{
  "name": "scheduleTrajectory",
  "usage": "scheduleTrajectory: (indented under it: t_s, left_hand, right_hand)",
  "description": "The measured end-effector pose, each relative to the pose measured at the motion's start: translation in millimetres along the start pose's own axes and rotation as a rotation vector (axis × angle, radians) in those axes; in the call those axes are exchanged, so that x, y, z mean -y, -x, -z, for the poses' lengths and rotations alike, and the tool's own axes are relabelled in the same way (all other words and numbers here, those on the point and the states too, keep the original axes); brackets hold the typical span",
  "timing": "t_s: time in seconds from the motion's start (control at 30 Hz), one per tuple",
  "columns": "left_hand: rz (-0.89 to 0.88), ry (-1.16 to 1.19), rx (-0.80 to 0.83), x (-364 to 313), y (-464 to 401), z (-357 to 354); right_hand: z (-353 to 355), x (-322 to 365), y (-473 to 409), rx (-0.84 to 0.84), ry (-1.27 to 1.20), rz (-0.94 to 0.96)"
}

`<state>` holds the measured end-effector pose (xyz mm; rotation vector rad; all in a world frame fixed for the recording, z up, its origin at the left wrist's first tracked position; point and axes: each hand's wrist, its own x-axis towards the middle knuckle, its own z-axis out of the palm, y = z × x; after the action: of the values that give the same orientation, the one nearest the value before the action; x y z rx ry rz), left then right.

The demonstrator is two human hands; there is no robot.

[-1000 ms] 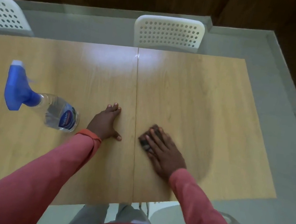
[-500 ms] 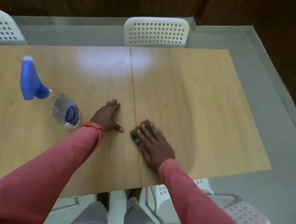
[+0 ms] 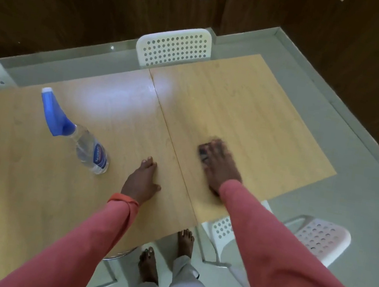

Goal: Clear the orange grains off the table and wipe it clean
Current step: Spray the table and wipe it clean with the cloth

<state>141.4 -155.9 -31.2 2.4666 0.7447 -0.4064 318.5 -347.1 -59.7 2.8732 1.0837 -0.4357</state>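
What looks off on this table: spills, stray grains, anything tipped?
Nothing stands out. No orange grains show on the wooden table. The spray bottle stands upright, left of the left hand resting flat. The right hand presses a dark cloth, blurred by motion.

The only lettering in view is on the spray bottle (image 3: 81, 138), which lies on the left half of the table (image 3: 249, 117). Its blue label (image 3: 99, 155) near the base carries a line of white script, but the letters are too small and blurred to read. No numbers or signs can be read elsewhere.
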Motion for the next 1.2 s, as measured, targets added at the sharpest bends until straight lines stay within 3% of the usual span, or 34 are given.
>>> scheduleTrajectory:
  t_s: [0.07,0.17,0.23,0.33,0.43,0.5,0.67,0.8,0.93,1.2]
  left_hand:
    - [-0.028,-0.017,0.004,0,2,0]
    - [-0.040,-0.027,0.013,0,1,1]
    - [-0.047,-0.029,0.016,0,-1,1]
    - [-0.056,-0.028,0.028,3,-3,0]
    - [-0.066,-0.030,0.024,6,-4,-2]
    - [-0.080,-0.037,0.019,7,-5,-2]
    - [-0.120,0.024,-0.025,16,5,-1]
    - [-0.111,0.076,-0.094,35,26,-6]
    - [-0.099,0.104,-0.133,49,43,-7]
    - [0.109,0.153,-0.257,106,87,8]
  right_hand:
    - [-14,36,44,-0.017,0.017,0.161]
    - [-22,28,97,-0.019,-0.064,0.286]
    - [-25,-5,104,-0.044,-0.059,0.185]
    - [-14,-54,80,-0.039,-0.174,-0.130]
    - [-1,-59,37,-0.040,-0.184,-0.250]
    - [1,-36,19,-0.024,-0.187,-0.224]
    - [-9,41,41,-0.001,-0.080,0.051]
    - [-6,54,46,-0.035,-0.121,0.074]
    - [15,85,41,-0.275,-0.294,0.117]
    - [70,229,28,-0.194,-0.788,0.336]
